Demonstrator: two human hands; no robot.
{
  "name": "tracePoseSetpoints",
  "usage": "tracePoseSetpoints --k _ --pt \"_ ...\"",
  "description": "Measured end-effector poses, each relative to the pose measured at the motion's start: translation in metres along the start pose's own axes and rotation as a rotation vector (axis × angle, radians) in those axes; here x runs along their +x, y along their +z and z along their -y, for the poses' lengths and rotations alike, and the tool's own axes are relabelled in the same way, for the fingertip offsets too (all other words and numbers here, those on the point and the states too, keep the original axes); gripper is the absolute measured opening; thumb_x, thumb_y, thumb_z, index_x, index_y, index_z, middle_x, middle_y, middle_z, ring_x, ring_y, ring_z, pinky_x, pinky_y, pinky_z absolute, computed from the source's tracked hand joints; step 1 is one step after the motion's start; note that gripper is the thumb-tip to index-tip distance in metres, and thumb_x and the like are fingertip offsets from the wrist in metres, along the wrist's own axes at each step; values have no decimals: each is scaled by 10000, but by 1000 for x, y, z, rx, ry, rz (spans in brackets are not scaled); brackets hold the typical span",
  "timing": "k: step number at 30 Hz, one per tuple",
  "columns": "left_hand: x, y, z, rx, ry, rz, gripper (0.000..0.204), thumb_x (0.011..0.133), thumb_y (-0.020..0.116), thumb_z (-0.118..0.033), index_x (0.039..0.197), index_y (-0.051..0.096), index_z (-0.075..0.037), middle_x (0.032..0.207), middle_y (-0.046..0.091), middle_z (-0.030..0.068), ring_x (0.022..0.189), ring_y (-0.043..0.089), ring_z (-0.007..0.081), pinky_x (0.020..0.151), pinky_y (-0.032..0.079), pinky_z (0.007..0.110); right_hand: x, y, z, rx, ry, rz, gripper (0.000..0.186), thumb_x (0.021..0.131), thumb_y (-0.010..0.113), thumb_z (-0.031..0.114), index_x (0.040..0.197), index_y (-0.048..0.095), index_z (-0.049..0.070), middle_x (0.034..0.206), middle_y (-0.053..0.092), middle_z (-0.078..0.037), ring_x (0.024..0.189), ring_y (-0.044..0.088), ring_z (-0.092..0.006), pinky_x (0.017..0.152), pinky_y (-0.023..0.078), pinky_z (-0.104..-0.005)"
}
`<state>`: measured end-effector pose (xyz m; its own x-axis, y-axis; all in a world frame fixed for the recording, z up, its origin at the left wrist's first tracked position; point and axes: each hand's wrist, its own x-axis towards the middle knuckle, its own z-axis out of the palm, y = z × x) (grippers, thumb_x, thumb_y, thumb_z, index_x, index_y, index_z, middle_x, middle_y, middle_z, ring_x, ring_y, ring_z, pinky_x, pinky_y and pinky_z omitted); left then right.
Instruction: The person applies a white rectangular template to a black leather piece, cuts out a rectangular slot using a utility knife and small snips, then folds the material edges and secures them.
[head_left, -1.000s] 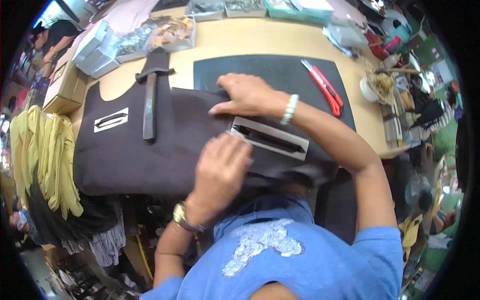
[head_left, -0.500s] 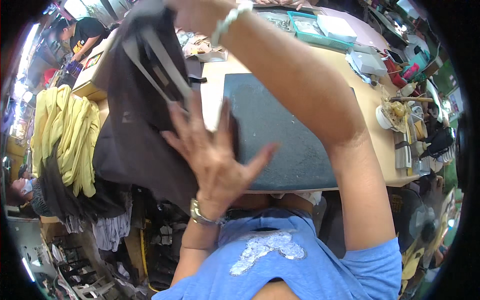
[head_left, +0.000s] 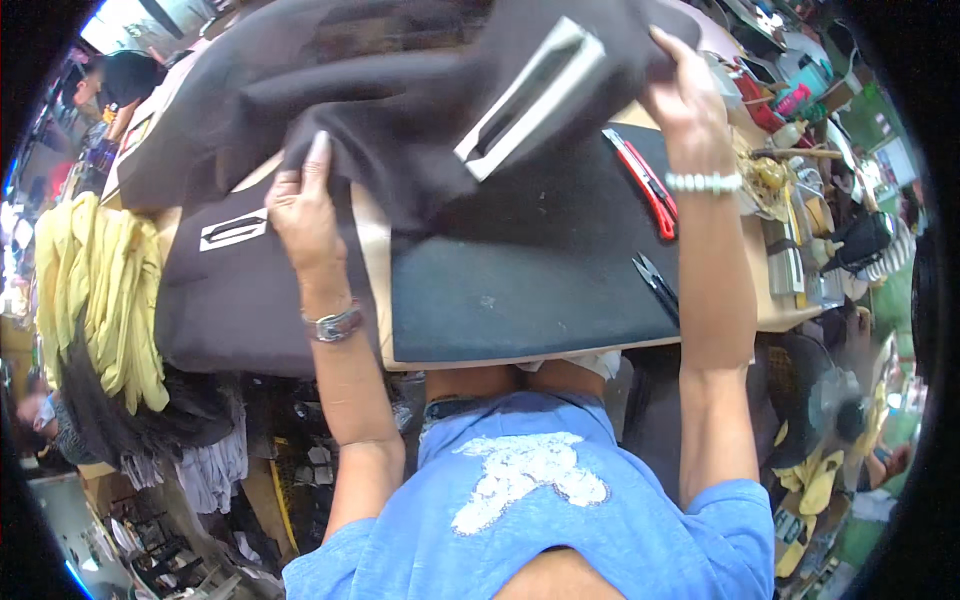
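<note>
My left hand (head_left: pixel 305 200) and my right hand (head_left: pixel 685 95) grip a dark brown cloth piece (head_left: pixel 380 90), held raised across the far half of the table. It carries a long white-framed slot (head_left: pixel 530 100). A second dark piece (head_left: pixel 260 310) with a smaller white-framed slot (head_left: pixel 232 230) lies at left. Between my arms is a dark cutting mat (head_left: pixel 510 300), with a red box cutter (head_left: pixel 645 180) and black-handled scissors (head_left: pixel 655 285) at its right.
Yellow cloth strips (head_left: pixel 95 300) hang over the table's left end. At right stand a cup of yellowish material (head_left: pixel 760 180), metal containers (head_left: pixel 795 270) and assorted supplies. A co-worker (head_left: pixel 115 85) is at upper left; another person (head_left: pixel 50 420) is at lower left.
The piece with the long slot has been lifted off the near area and spread toward the far side, baring the mat and scissors. Both hands moved apart and forward with it.
</note>
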<state>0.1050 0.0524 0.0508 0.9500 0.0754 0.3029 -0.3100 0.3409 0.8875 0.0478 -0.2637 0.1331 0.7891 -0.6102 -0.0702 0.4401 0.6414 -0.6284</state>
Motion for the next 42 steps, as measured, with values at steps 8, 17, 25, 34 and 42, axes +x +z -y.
tracePoseSetpoints --k 8,17,25,34,42 --pt "28 -5 -50 610 158 -40 189 896 557 -175 851 598 4 727 608 69 712 606 187 681 494 320 -132 -115 4 -968 -433 -166 355 746 719 83 1036 586 -71 1000 625 -104 861 589 -158 817 457 -288" --pt "-49 22 -41 1239 776 227 296 812 609 -94 1100 581 -31 1022 614 164 918 593 319 782 476 389 -182 -126 -8 -1854 -984 -287 573 716 712 54 1221 454 -27 1135 542 -184 1048 535 -307 914 414 -387" --pt "-166 47 -43 735 245 1213 425 670 731 -144 1066 601 -65 1137 546 165 1073 529 292 872 446 409 -174 -108 -1 -1761 -223 828 260 670 704 89 906 614 32 844 587 -88 774 585 -247 696 478 -341" --pt "-147 5 -40 1238 405 1417 498 772 595 -133 1259 495 -161 1336 446 108 1268 381 271 1034 263 544 -169 -118 -7 -1685 -258 852 302 687 694 98 965 595 33 953 579 -102 863 578 -278 760 477 -357" --pt "-119 -4 -71 1712 450 1069 518 754 544 -53 1263 497 -138 1367 399 82 1323 285 276 1085 160 542 -181 -115 -52 -1656 -445 778 307 685 711 115 959 606 23 950 588 -97 861 572 -254 737 458 -355"
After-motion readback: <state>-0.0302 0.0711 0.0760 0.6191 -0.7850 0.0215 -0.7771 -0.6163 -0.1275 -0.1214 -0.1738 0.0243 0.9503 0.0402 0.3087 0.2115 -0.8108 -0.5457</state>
